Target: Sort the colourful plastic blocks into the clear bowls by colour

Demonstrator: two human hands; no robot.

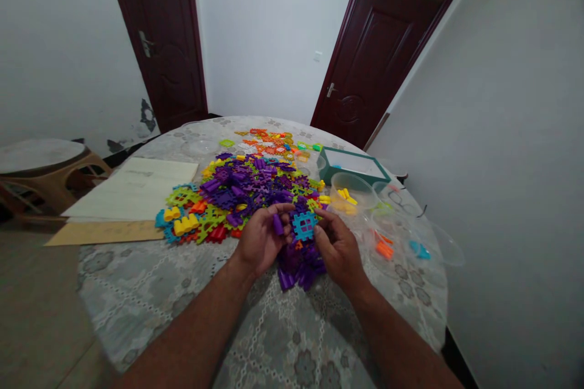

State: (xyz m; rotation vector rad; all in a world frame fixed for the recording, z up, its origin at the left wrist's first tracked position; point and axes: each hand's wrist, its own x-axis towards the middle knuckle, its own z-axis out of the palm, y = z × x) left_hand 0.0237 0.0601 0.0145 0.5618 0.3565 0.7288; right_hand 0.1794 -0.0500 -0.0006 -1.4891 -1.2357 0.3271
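A big heap of plastic building pieces, mostly purple with green, yellow and orange ones, covers the middle of a round table. My left hand is closed around a small purple tube piece. My right hand pinches a blue square lattice piece between the two hands. Both hands hover over a small pile of purple pieces at the near side of the heap.
Clear plastic bowls stand at the right: one with yellow pieces, one with orange pieces, one with blue pieces. A teal box, papers and cardboard, glasses, a side table and two doors surround.
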